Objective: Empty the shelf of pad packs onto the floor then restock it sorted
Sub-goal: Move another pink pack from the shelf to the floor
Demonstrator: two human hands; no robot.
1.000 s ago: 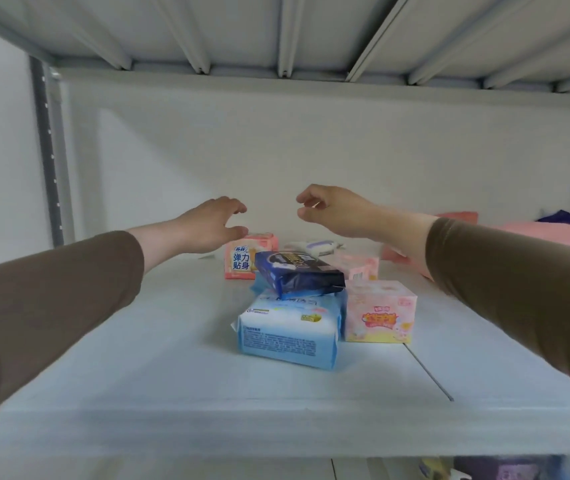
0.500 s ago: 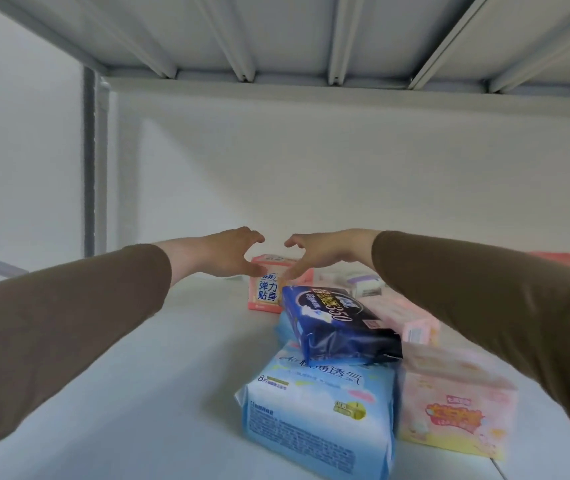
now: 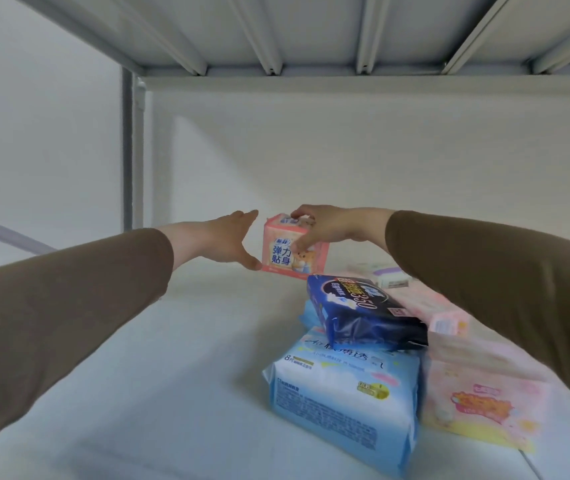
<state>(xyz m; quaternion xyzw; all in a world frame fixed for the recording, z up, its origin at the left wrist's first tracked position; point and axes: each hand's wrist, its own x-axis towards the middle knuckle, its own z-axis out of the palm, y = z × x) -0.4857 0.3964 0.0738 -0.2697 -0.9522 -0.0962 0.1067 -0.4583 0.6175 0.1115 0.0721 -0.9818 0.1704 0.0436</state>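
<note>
Right hand [image 3: 325, 230] pinching small pink plastic-wrapped pad pack [image 3: 294, 247] for lifting off white metal shelf [image 3: 172, 358]; left hand [image 3: 228, 240] spread open alongside, steadying.

A pale wall [image 3: 363, 168] fills the background, lit unevenly, with a softer shadow falling across its left part. Overhead runs the underside of an upper deck [image 3: 311, 26], grey metal crossed by raised ribs [image 3: 259, 36] that fan toward the camera (the wide lens bends them outward). At left, a grey upright post [image 3: 133, 150] rises to meet the deck's front rail, and a slanted grey bar [image 3: 3, 233] crosses the lower left corner.
</note>
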